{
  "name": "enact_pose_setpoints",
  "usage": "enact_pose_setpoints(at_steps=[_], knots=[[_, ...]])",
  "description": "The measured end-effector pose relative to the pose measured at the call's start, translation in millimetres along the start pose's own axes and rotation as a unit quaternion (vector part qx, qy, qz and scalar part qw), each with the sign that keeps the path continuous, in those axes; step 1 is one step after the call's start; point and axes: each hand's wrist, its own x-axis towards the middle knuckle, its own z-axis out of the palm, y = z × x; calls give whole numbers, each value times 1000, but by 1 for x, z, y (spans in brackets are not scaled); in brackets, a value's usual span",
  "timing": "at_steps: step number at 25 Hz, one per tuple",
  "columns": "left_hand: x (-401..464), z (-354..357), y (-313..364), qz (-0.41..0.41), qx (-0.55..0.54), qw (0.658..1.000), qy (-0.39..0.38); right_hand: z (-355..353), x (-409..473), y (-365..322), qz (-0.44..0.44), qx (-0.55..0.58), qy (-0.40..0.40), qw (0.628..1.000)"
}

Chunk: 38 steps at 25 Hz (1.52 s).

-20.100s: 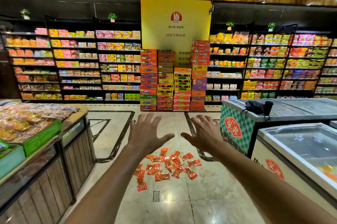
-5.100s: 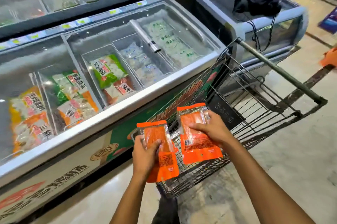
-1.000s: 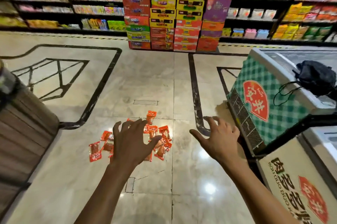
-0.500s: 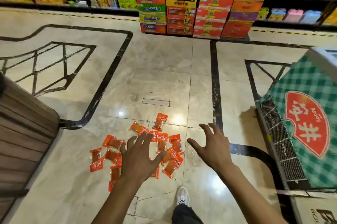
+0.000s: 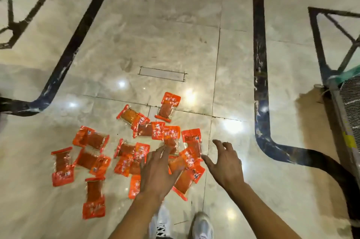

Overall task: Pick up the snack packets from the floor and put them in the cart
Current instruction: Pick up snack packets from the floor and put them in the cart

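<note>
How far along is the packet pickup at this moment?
Nothing visibly done: the cart is out of view. In hand: nothing; the left hand and right hand reach, fingers spread, over the orange snack packets, gripping none. Left: the whole scatter, over a dozen, lies on the floor.

Left hand (image 5: 157, 172): bare forearm extended forward and down, palm down, fingers straight and held close together, holding nothing. Right hand (image 5: 226, 162): bare forearm extended likewise, palm down, fingers spread and relaxed, thumb out, holding nothing.
</note>
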Motion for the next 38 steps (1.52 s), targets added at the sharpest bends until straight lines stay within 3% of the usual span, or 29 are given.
enact_pose_setpoints(at_steps=[5,9,14,19,24,29,33,38], knots=[[141,193,-61,44,53,995,-67,194,141,70,30,-36,-37,998],[203,291,-83,113,92,983,-110,281,225,90,85,36,-29,995],[223,350,-107,106,76,988,-86,337,263,86,162,113,36,980],[220,356,-102,42,41,992,-108,352,244,86,156,198,1,968],[189,332,-103,39,-1,993,-110,333,203,114,180,226,49,956],[120,243,-81,-23,-78,994,-76,245,126,118,193,285,37,938],[59,133,-42,-70,-195,977,-61,134,51,93,178,359,17,916],[-22,-90,54,-65,-312,947,-43,-83,-27,18,101,411,15,906]])
